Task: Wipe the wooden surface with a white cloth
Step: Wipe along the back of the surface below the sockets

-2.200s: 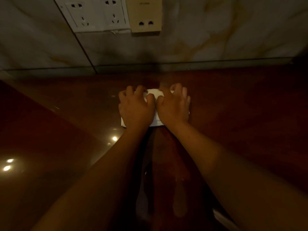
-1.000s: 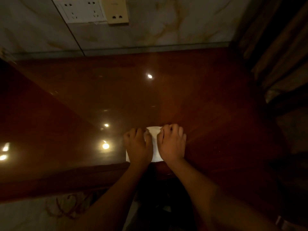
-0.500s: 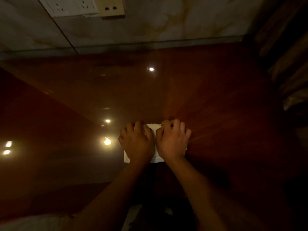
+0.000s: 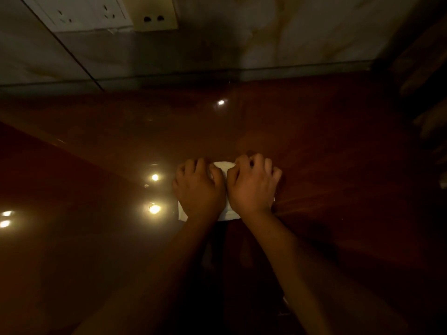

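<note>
A folded white cloth (image 4: 225,168) lies flat on the glossy reddish-brown wooden surface (image 4: 326,146), mostly covered by both hands. My left hand (image 4: 199,189) presses on its left half with the fingers curled over the far edge. My right hand (image 4: 252,187) presses on its right half in the same way, side by side with the left. Only a strip of cloth between the hands and small corners near the wrists show.
A marble-patterned wall (image 4: 278,39) rises at the far edge of the surface, with a white socket panel (image 4: 79,13) and a beige socket plate (image 4: 154,13) at top left. Dark curtain folds (image 4: 425,76) hang at the right. Lamp reflections (image 4: 154,209) shine left of the hands.
Both hands drew the cloth from near the wall toward me, and over the last second they have slid it forward again, away from the near edge.
</note>
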